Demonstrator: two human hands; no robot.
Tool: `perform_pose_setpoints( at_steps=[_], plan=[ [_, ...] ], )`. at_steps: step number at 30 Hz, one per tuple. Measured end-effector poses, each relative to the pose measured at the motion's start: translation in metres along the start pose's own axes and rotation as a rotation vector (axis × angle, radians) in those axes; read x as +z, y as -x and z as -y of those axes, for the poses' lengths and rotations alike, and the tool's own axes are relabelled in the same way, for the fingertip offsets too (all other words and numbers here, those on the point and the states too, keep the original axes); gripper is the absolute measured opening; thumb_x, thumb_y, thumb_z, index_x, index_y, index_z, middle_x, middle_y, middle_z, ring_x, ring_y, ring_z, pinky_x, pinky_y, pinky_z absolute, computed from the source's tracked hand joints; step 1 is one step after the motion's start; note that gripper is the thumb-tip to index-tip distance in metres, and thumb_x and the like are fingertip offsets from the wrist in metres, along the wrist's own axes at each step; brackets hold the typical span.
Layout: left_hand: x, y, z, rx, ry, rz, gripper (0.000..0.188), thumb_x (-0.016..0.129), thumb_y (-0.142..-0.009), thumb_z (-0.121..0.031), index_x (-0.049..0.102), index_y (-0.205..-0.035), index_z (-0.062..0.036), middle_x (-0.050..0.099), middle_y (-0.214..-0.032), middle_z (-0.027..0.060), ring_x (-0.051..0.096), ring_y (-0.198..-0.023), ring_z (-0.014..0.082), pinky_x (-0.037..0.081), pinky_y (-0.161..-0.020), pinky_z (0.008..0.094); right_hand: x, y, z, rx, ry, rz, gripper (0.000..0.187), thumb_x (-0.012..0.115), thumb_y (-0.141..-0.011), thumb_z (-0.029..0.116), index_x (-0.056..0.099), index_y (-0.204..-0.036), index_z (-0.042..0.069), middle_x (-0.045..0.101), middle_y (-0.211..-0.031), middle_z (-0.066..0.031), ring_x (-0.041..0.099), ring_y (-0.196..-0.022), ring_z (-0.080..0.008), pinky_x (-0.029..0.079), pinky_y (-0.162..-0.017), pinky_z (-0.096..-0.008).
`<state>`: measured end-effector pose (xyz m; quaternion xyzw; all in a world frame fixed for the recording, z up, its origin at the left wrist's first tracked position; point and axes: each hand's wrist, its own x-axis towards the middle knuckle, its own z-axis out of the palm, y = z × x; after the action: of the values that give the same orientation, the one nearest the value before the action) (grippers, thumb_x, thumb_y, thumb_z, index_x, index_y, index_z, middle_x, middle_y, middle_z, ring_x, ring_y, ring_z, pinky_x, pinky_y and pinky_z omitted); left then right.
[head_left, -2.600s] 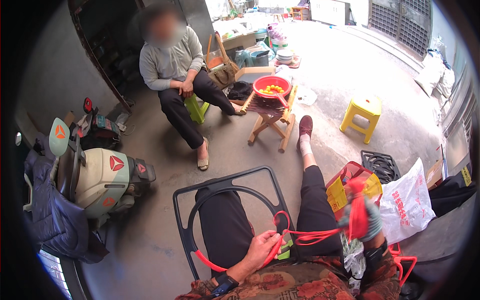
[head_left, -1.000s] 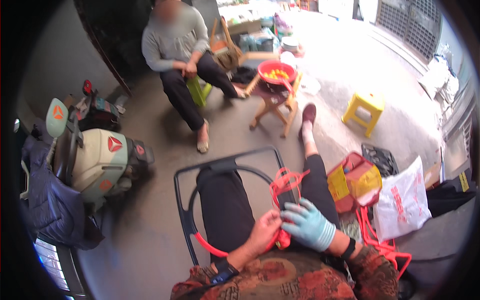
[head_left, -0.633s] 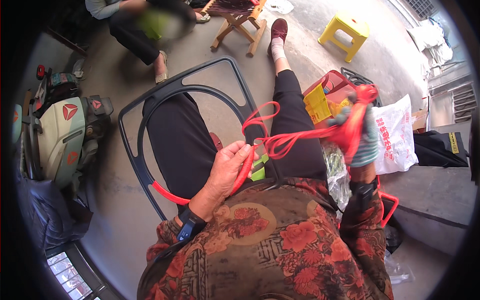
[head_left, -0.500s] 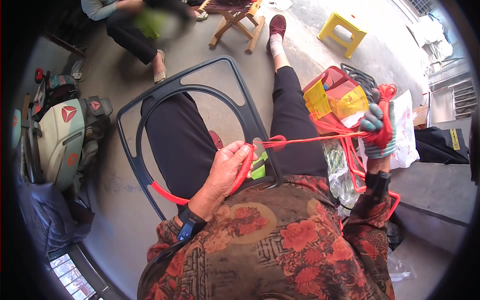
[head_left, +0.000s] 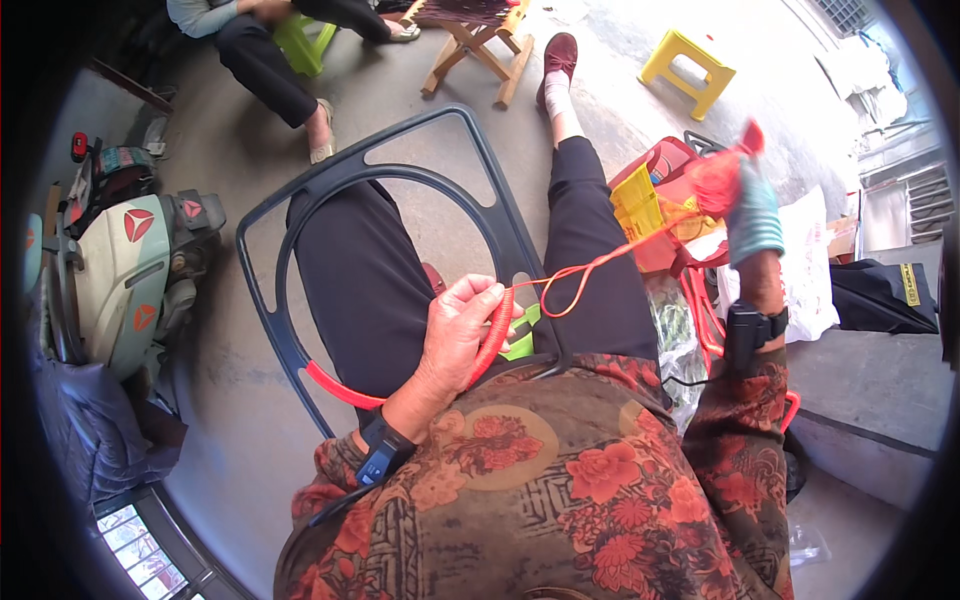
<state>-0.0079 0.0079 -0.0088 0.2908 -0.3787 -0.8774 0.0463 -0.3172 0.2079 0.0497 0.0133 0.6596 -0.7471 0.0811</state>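
Observation:
A dark grey frame [head_left: 505,225] with a round inner ring lies tilted across my lap. Tightly wound red cord covers the near part of its ring as a wrapped section [head_left: 493,348]. My left hand [head_left: 450,335] is closed on this wrapped section, thumb and fingers pinching where the winding ends. From there a loose strand of red cord [head_left: 612,256] curls in a small loop and runs up right. My right hand [head_left: 757,215], in a grey-green glove, is raised at the right, wrapped round a bundle of red cord [head_left: 715,185]; motion blurs it.
Beside my right leg are a red and yellow bag [head_left: 635,200], a white plastic bag [head_left: 808,265] and a clear bag of greenery [head_left: 675,330]. A yellow stool [head_left: 690,65] and wooden folding stool [head_left: 475,55] stand ahead. A scooter [head_left: 125,265] is left; another person [head_left: 265,70] sits opposite.
My right hand has swung up and away with the cord bundle. The strand, taut before, now hangs slack in a loop. My left hand keeps its grip on the wrapped ring.

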Motion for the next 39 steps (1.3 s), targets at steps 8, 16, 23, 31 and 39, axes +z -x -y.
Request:
perform_pose_setpoints(
  at_steps=[8, 16, 23, 31, 39],
  plan=[
    [0.001, 0.001, 0.006, 0.247, -0.647, -0.213, 0.024, 0.065, -0.092, -0.014, 0.063, -0.109, 0.0026, 0.068, -0.092, 0.0056, 0.064, -0.083, 0.0123, 0.052, -0.077, 0.0283, 0.157, 0.104, -0.010, -1.534, 1.158, 1.019, 0.030, 0.062, -0.072, 0.021, 0.070, -0.099, 0.011, 0.065, -0.112, -0.0104, 0.060, -0.106, -0.0290, 0.047, -0.090, -0.0477],
    [0.001, 0.008, 0.003, 0.392, -0.766, -0.223, 0.033, 0.069, -0.088, -0.021, 0.063, -0.113, -0.0008, 0.071, -0.093, 0.0127, 0.067, -0.085, 0.0201, 0.051, -0.079, 0.0338, 0.189, 0.137, -0.025, -1.491, 1.128, 1.398, 0.026, 0.067, -0.069, 0.025, 0.071, -0.090, 0.010, 0.060, -0.121, -0.0132, 0.045, -0.129, -0.0338, 0.030, -0.110, -0.0533],
    [-0.007, -0.009, 0.013, 0.198, -0.292, 0.045, 0.014, 0.051, -0.099, -0.015, 0.053, -0.105, -0.0031, 0.053, -0.089, -0.0029, 0.050, -0.083, 0.0048, 0.045, -0.076, 0.0236, 0.110, 0.124, 0.007, -1.205, 1.044, 1.188, 0.039, 0.072, -0.065, 0.019, 0.063, -0.103, 0.012, 0.060, -0.117, -0.0072, 0.053, -0.120, -0.0284, 0.038, -0.100, -0.0503],
    [0.000, -0.006, 0.009, 0.195, -0.036, 0.181, 0.008, 0.046, -0.101, -0.008, 0.050, -0.108, -0.0059, 0.058, -0.101, 0.0027, 0.059, -0.094, 0.0096, 0.052, -0.083, 0.0270, 0.075, 0.153, -0.036, -1.209, 0.993, 1.065, 0.040, 0.069, -0.070, 0.018, 0.060, -0.109, 0.012, 0.058, -0.114, -0.0074, 0.053, -0.118, -0.0281, 0.039, -0.101, -0.0527],
    [0.003, -0.003, 0.002, 0.051, -0.004, 0.101, 0.015, 0.053, -0.101, -0.019, 0.056, -0.109, -0.0062, 0.065, -0.091, 0.0047, 0.066, -0.073, 0.0120, 0.057, -0.058, 0.0266, 0.055, 0.147, -0.030, -0.545, 0.444, 1.010, 0.034, 0.072, -0.077, 0.008, 0.065, -0.110, 0.006, 0.066, -0.110, -0.0109, 0.062, -0.108, -0.0295, 0.045, -0.100, -0.0405]
  ],
)
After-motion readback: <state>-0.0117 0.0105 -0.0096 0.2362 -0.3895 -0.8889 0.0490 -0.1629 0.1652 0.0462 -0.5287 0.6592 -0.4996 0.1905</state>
